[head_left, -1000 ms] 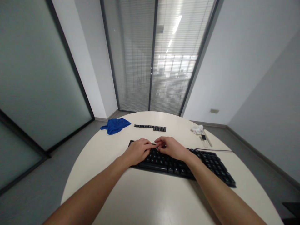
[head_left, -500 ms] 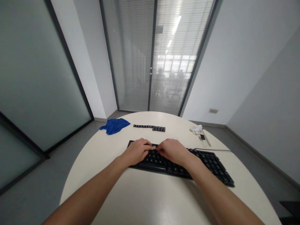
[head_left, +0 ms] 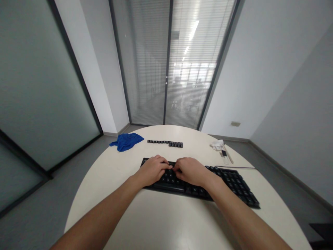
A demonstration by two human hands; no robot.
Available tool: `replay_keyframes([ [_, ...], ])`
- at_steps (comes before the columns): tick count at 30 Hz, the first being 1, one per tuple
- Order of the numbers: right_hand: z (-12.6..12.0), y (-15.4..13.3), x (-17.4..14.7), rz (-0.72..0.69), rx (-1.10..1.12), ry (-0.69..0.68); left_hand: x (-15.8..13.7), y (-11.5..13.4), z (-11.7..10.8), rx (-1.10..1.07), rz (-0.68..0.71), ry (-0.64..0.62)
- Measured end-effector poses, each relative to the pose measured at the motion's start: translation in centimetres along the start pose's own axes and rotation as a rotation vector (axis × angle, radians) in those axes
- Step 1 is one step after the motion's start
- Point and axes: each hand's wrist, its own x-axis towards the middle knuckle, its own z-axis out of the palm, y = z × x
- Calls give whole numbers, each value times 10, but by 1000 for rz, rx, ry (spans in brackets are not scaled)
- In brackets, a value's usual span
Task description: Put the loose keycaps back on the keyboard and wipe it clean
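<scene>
My L hand (head_left: pixel 153 171): over L part of kbd (head_left: pixel 187 189), fingers bent; can't tell if pinching.
My R hand (head_left: pixel 191 171): fingers curled nr L fingertips; grip unclear.
Kbd: on tbl (head_left: pixel 156 218), under both hands.
Blk keycaps (head_left: pixel 176 144): rows beyond kbd.

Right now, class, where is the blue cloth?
In the head view, the blue cloth lies on the table at its far-left edge, left of the loose keycaps.
</scene>
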Motion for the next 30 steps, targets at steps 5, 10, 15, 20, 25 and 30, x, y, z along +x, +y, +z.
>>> replay_keyframes([
  [5,9,13,6,66,112,68,-1,0,-1,-12,-6,12],
  [10,21,29,27,197,55,198,-2,0,0,-28,7,24],
  [15,26,44,64,279,-39,262,-2,0,1,-35,6,35],
  [20,28,51,96,283,-109,272,-1,1,-1,-43,7,36],
  [25,33,50,113,277,-171,277,-2,0,0,-52,1,40],
  [30,37,48,120,253,-205,261,-2,-1,1,-59,7,42],
])
